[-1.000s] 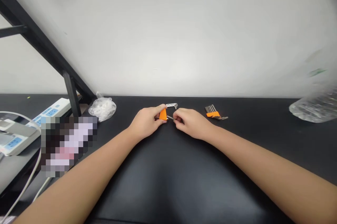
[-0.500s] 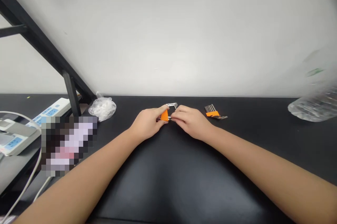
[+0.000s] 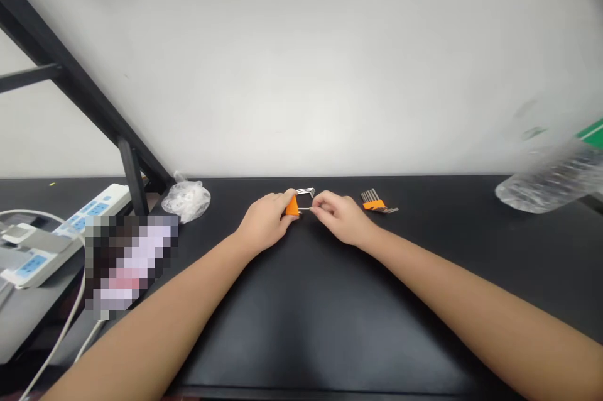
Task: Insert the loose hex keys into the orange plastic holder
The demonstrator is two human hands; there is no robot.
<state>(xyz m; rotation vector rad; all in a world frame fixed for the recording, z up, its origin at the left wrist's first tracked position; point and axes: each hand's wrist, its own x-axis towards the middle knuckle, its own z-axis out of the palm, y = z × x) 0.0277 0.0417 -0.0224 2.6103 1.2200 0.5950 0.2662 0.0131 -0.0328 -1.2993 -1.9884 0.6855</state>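
Note:
My left hand (image 3: 267, 220) grips an orange holder (image 3: 292, 206) between thumb and fingers, near the back of the black table. Out of the holder's right side runs a thin metal rod (image 3: 304, 208). The fingertips of my right hand (image 3: 343, 217) pinch the rod's outer end. Just behind the hands lie several L-shaped hex keys (image 3: 306, 191). To the right of my right hand rests a second orange holder (image 3: 374, 205) with several dark metal keys in it, and a few more pieces lie by its front edge.
A crumpled clear plastic bag (image 3: 186, 201) sits at the back left, beside a black metal frame (image 3: 132, 168). White power strips (image 3: 70, 231), cables and a blurred-out item (image 3: 134, 269) are at the left. A clear plastic bottle (image 3: 541, 184) lies at the back right.
My right hand has drawn slightly away from the orange holder, and more of the rod shows between my hands. The whole view has shifted a little.

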